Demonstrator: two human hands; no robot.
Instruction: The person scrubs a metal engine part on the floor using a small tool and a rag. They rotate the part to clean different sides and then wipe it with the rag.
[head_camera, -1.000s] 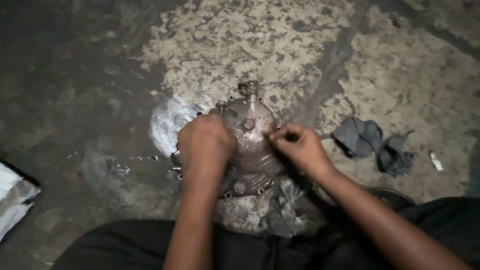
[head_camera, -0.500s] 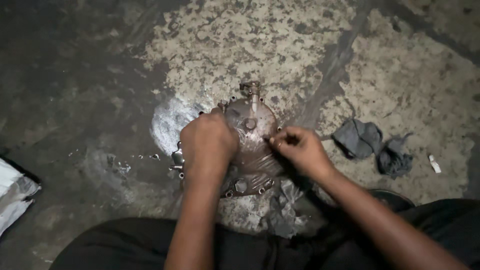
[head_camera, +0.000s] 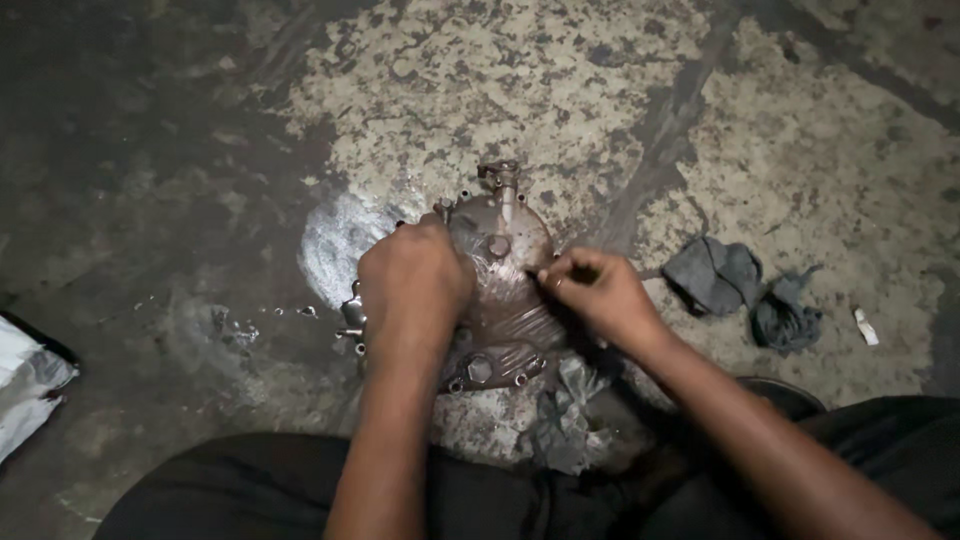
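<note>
Your left hand (head_camera: 415, 290) lies with curled fingers on the metal cover (head_camera: 500, 290), gripping its left edge. Your right hand (head_camera: 598, 295) has fingertips pinched together, touching the cover's right side.

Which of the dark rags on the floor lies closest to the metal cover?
The crumpled rag just below the metal cover, touching its lower edge. The two grey rags lie apart, to the right of the right hand.

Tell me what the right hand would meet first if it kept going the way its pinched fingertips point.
The right hand points left across the round metal engine cover. Going straight on, its fingertips would probably run along the cover's greasy face and meet the left hand resting on it, though depth is hard to judge.
</note>
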